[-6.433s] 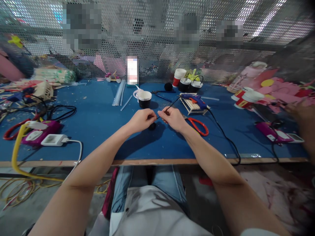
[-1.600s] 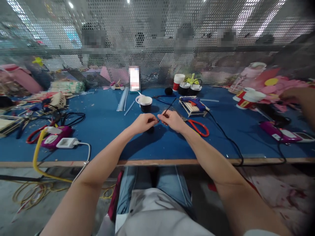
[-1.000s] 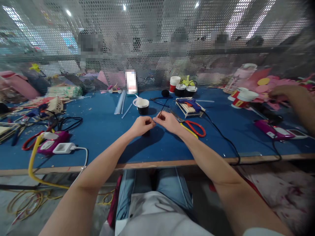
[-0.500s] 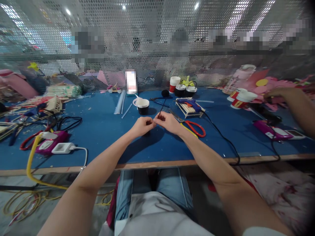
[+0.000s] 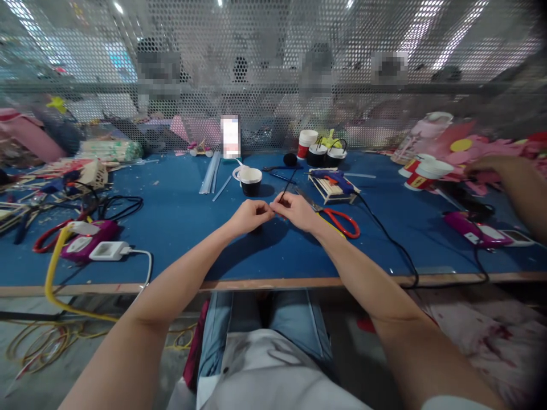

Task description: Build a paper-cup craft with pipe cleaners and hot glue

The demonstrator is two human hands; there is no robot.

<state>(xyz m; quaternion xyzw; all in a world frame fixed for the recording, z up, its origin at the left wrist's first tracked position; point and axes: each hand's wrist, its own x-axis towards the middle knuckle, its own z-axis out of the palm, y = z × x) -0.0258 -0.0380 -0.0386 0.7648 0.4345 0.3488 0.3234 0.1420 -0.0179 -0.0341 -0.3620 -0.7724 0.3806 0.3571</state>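
Where the fingertips of the 2 hands are brought together above the blue table (image 5: 179, 245), a thin dark strand (image 5: 289, 185) is held. It is pinched between the thumb and fingers of the right hand (image 5: 299, 212), and its visible length is pointed away from the body and slightly rightward from the grip. How steeply it is raised off the table cannot be told. The right hand is the nearer of the 2 to that visible length; the near end is hidden where the fingertips of the left hand (image 5: 250, 216) are met. The left thumb and fingers are curled toward each other, but whether the strand is caught between them cannot be told.

Beyond the grip and to its left, a black-and-white cup (image 5: 250, 183) is seen upright; beyond the strand's far end, a black ball (image 5: 290, 159). To the right of the grip, scissors (image 5: 342, 223) are partly covered by the right forearm, and farther out a blue glue gun (image 5: 335, 177) is rested on a small wooden rack (image 5: 329, 196).

Compared with the frame from 6.4 s ago, the strand is turned more steeply away from the body; it was then slanted farther rightward. The scissors' yellow handle is now more exposed.
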